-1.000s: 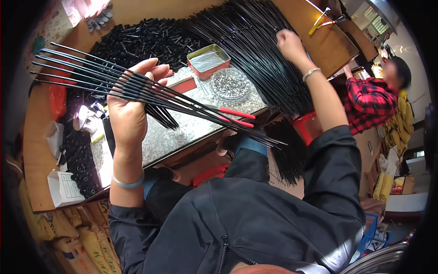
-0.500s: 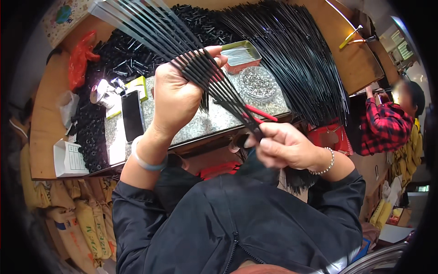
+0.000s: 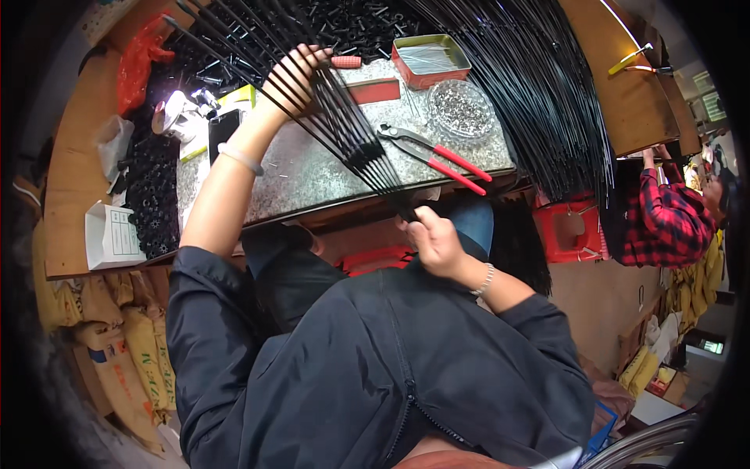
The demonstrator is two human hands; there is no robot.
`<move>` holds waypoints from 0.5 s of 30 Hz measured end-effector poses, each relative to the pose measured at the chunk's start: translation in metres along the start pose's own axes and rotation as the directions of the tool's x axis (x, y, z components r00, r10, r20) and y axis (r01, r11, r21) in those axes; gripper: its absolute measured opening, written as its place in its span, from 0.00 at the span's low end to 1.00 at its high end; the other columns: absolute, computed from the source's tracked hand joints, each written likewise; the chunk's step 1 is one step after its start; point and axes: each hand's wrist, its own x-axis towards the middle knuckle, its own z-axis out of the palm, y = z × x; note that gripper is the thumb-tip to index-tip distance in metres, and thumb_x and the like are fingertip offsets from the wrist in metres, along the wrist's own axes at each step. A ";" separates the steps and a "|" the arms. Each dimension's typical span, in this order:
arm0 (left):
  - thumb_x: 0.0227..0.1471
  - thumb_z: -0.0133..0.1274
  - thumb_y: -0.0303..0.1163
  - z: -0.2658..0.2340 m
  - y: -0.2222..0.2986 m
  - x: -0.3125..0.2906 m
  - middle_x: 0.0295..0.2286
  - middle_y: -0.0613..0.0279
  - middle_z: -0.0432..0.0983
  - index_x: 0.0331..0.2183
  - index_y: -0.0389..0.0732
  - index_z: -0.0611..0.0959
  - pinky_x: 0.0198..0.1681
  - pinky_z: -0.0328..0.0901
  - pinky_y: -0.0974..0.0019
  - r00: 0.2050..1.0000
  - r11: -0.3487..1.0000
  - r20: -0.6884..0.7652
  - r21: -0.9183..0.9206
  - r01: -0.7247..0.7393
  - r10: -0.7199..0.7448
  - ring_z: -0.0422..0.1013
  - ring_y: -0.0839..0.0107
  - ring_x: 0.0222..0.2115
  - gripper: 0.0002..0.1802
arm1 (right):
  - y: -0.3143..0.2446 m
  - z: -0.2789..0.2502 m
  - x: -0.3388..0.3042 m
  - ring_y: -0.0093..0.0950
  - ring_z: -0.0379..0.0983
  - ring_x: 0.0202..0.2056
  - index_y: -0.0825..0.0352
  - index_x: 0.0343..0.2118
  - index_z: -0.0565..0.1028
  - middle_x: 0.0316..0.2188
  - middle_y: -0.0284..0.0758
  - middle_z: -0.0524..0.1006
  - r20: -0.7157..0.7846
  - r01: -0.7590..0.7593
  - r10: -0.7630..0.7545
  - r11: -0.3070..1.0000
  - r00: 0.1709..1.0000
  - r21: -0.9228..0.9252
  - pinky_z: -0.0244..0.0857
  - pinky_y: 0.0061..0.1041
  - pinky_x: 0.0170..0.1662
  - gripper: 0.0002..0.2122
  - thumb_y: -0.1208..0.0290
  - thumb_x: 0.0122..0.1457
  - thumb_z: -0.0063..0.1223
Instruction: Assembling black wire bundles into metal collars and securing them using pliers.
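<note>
Both my hands hold an umbrella frame of thin black ribs point(image 3: 337, 125) above the stone slab. The ribs fan out toward the far left and come together at their near end. My left hand point(image 3: 295, 82) is curled around ribs partway up, with several of them crossing in front of it. My right hand point(image 3: 437, 244) is closed on the gathered near end, over my lap; its grip covers the tip. Beyond that hand, red-handled pincers point(image 3: 449, 162) lie on the slab, touched by neither hand.
The stone slab point(image 3: 312, 184) bears a clear dish of small metal parts point(image 3: 461, 112), a tin of wires point(image 3: 432, 62) and a phone point(image 3: 224, 133). Black plastic parts point(image 3: 344, 23) are heaped behind. Long black rods point(image 3: 539, 102) lie right. A white box point(image 3: 113, 234) stands left. Another person point(image 3: 668, 215) sits far right.
My left hand has moved farther out along the ribs, and the ribs have swung lower. My right hand has come nearer my body. The pincers, partly hidden before, now show in full.
</note>
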 end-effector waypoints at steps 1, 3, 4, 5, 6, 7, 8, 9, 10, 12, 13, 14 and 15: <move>0.38 0.52 0.22 0.024 -0.034 -0.015 0.47 0.47 0.66 0.46 0.43 0.73 0.51 0.61 0.59 0.997 0.977 -0.008 0.201 0.071 -0.071 0.61 0.50 0.50 0.27 | 0.019 0.011 0.005 0.17 0.60 0.16 0.68 0.31 0.68 0.14 0.28 0.64 0.005 0.035 -0.035 0.999 0.999 -0.026 0.55 0.18 0.20 0.07 0.71 0.61 0.39; 0.38 0.57 0.29 0.009 -0.009 -0.011 0.50 0.47 0.61 0.50 0.46 0.68 0.50 0.60 0.53 0.986 0.906 0.070 0.410 0.107 -0.148 0.57 0.47 0.53 0.33 | 0.048 0.019 0.009 0.19 0.60 0.15 0.68 0.30 0.68 0.14 0.30 0.64 -0.037 0.063 -0.066 0.994 0.997 -0.091 0.56 0.19 0.20 0.08 0.69 0.61 0.41; 0.33 0.63 0.39 -0.025 0.025 -0.012 0.53 0.47 0.57 0.52 0.49 0.65 0.51 0.57 0.47 0.958 0.871 0.178 0.477 0.117 -0.226 0.53 0.45 0.54 0.42 | 0.056 0.019 0.011 0.19 0.60 0.15 0.68 0.30 0.68 0.14 0.30 0.64 -0.038 0.058 -0.061 0.995 0.997 -0.086 0.56 0.19 0.20 0.08 0.69 0.61 0.41; 0.30 0.64 0.44 -0.041 0.038 -0.018 0.54 0.48 0.55 0.54 0.51 0.64 0.53 0.54 0.45 0.953 0.898 0.261 0.439 0.025 -0.154 0.50 0.44 0.55 0.46 | 0.060 0.020 0.013 0.28 0.64 0.16 0.68 0.31 0.68 0.14 0.35 0.66 -0.032 0.037 -0.041 0.994 0.999 -0.107 0.58 0.24 0.21 0.07 0.69 0.60 0.42; 0.28 0.65 0.49 -0.051 0.048 -0.025 0.56 0.49 0.52 0.55 0.52 0.62 0.54 0.51 0.43 0.937 0.917 0.340 0.394 -0.065 -0.080 0.48 0.44 0.56 0.50 | 0.065 0.022 0.014 0.37 0.68 0.17 0.68 0.31 0.69 0.15 0.41 0.68 -0.025 0.018 -0.021 0.992 0.999 -0.127 0.59 0.28 0.21 0.07 0.69 0.59 0.43; 0.29 0.64 0.51 -0.058 0.061 -0.034 0.56 0.49 0.50 0.55 0.54 0.62 0.55 0.48 0.42 0.918 0.989 0.395 0.120 -0.092 0.038 0.45 0.43 0.57 0.50 | 0.068 0.021 0.015 0.41 0.68 0.18 0.68 0.32 0.69 0.15 0.43 0.68 -0.035 0.034 -0.039 0.991 0.999 -0.126 0.60 0.30 0.22 0.08 0.68 0.60 0.43; 0.31 0.63 0.53 -0.059 0.075 -0.042 0.57 0.50 0.49 0.56 0.55 0.61 0.57 0.44 0.42 0.894 0.979 0.414 -0.174 -0.109 0.173 0.41 0.42 0.58 0.50 | 0.075 0.020 0.015 0.41 0.68 0.18 0.68 0.32 0.69 0.15 0.43 0.68 -0.043 0.021 -0.026 0.991 0.999 -0.129 0.60 0.30 0.22 0.08 0.68 0.60 0.43; 0.32 0.63 0.53 -0.056 0.089 -0.051 0.58 0.50 0.47 0.56 0.55 0.62 0.57 0.42 0.41 0.908 0.956 0.379 -0.284 -0.071 0.180 0.39 0.43 0.59 0.48 | 0.082 0.021 0.016 0.41 0.68 0.19 0.68 0.32 0.69 0.15 0.43 0.68 -0.043 0.052 -0.059 0.987 0.997 -0.150 0.60 0.31 0.22 0.08 0.67 0.59 0.43; 0.34 0.63 0.52 -0.047 0.102 -0.060 0.58 0.50 0.46 0.55 0.55 0.63 0.57 0.40 0.41 0.921 0.918 0.342 -0.394 -0.037 0.184 0.36 0.43 0.59 0.46 | 0.086 0.021 0.016 0.42 0.69 0.19 0.68 0.32 0.69 0.15 0.43 0.68 -0.044 0.082 -0.091 0.982 0.995 -0.172 0.60 0.32 0.22 0.09 0.67 0.59 0.44; 0.42 0.58 0.43 -0.029 0.112 -0.075 0.55 0.57 0.56 0.41 0.51 0.77 0.58 0.35 0.43 0.983 0.900 0.110 -0.427 -0.087 0.147 0.39 0.46 0.59 0.21 | 0.084 0.023 0.016 0.45 0.70 0.23 0.69 0.32 0.68 0.18 0.45 0.70 0.021 0.030 -0.027 0.983 0.999 -0.182 0.61 0.36 0.25 0.10 0.66 0.59 0.44; 0.44 0.57 0.41 -0.023 0.113 -0.080 0.54 0.59 0.58 0.37 0.50 0.77 0.58 0.35 0.43 0.983 0.876 0.103 -0.475 -0.087 0.154 0.41 0.48 0.59 0.16 | 0.083 0.025 0.017 0.45 0.70 0.26 0.69 0.34 0.69 0.21 0.46 0.71 0.063 0.039 -0.025 0.970 0.998 -0.239 0.62 0.36 0.27 0.10 0.66 0.58 0.45; 0.45 0.55 0.39 -0.019 0.115 -0.083 0.52 0.61 0.61 0.34 0.49 0.78 0.58 0.34 0.43 0.982 0.845 0.093 -0.526 -0.092 0.165 0.43 0.49 0.59 0.11 | 0.080 0.025 0.019 0.45 0.71 0.29 0.70 0.36 0.69 0.24 0.46 0.72 0.099 0.047 -0.018 0.953 0.995 -0.298 0.63 0.36 0.30 0.11 0.65 0.58 0.46; 0.45 0.54 0.34 -0.016 0.118 -0.086 0.52 0.61 0.60 0.32 0.50 0.76 0.58 0.30 0.43 0.972 0.852 0.141 -0.515 -0.092 0.190 0.43 0.52 0.60 0.08 | 0.075 0.024 0.017 0.45 0.71 0.29 0.70 0.36 0.69 0.24 0.46 0.72 0.102 0.045 -0.015 0.953 0.995 -0.300 0.63 0.36 0.30 0.11 0.65 0.58 0.46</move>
